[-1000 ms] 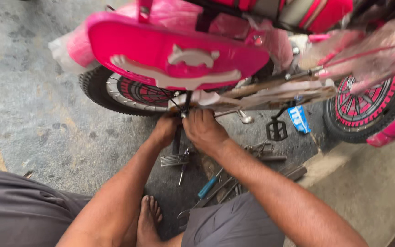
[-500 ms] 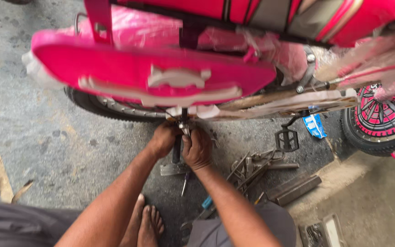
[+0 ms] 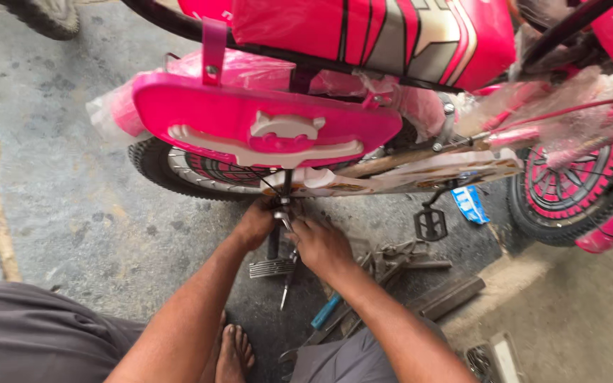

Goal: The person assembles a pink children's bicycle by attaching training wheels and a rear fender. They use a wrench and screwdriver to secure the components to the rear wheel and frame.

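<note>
Here both hands, left hand (image 3: 255,223) and right hand (image 3: 318,245), clasp the crank (image 3: 283,213), fingers curled, grip half-hidden.

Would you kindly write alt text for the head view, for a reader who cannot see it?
Two bare hands, left hand and right hand, work at the crank of a pink child's bike. A pedal hangs below; tools lie on the concrete floor.
</note>
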